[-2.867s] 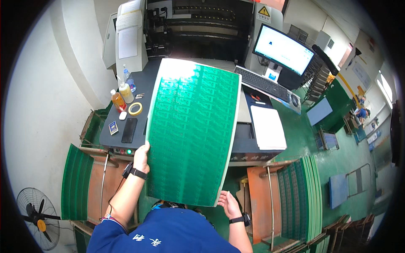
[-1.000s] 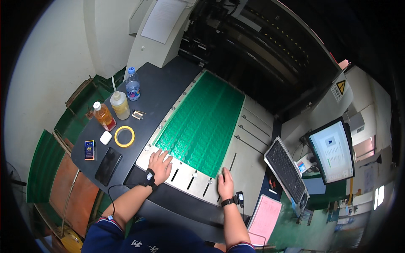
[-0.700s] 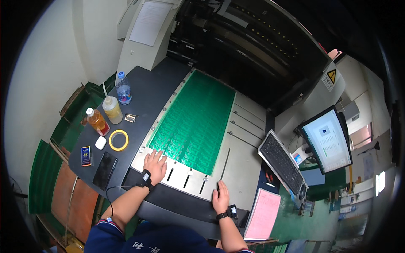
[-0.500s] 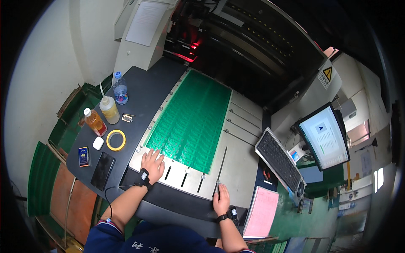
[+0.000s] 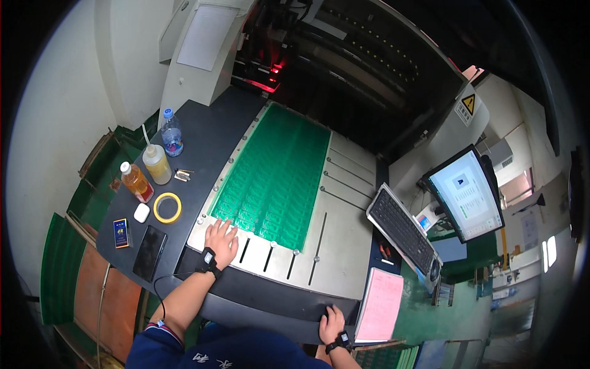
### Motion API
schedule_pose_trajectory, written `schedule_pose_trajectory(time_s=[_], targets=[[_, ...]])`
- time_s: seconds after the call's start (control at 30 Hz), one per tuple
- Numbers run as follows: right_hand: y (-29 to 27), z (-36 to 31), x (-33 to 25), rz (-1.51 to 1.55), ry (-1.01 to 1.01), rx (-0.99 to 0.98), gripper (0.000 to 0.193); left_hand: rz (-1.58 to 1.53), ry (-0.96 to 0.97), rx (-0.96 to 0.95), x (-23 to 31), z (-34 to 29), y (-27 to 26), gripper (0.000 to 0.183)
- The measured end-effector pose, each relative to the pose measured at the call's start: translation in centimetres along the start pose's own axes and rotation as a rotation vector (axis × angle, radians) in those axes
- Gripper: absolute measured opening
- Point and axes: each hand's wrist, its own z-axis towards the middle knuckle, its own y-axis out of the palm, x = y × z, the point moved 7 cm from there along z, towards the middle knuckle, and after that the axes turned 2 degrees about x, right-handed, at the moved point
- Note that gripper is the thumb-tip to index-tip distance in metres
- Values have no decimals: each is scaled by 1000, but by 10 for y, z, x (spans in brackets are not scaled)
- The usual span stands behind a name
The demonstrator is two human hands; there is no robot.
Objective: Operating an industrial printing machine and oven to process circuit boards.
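Note:
A large green circuit board panel [image 5: 270,178] lies flat on a pale metal plate [image 5: 350,234] with slots and round pins. My left hand [image 5: 221,243] is spread flat at the panel's near left corner, its fingertips at the board's edge. It grips nothing. My right hand [image 5: 332,325] rests on the dark front ledge [image 5: 276,301] below the plate, apart from the board. Its fingers are slightly bent, and nothing shows in them. Both wrists wear dark bands with small devices.
On the left dark shelf stand a water bottle [image 5: 172,132], a squeeze bottle [image 5: 157,164] and an amber drink bottle [image 5: 136,182], beside yellow tape [image 5: 168,208] and a phone [image 5: 149,253]. A keyboard [image 5: 402,227], monitor [image 5: 465,194] and pink papers [image 5: 380,307] sit right. Red light glows inside the machine.
My right hand has moved from a pin on the metal plate back toward me, onto the dark front ledge. My left hand stays at the board's corner. The view has shifted slightly.

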Motion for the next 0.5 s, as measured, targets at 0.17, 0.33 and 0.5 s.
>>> schedule_pose_trajectory(time_s=[0.17,0.33,0.5], targets=[[-2,-25,26,-39,88,75,7,-6,-21,-23,-1,0,3,29],[-3,-26,25,-66,71,144,6,-13,-12,-18,-1,-3,1,29],[-2,-27,31,-85,91,141,6,-12,-4,14,1,0,2,27]])
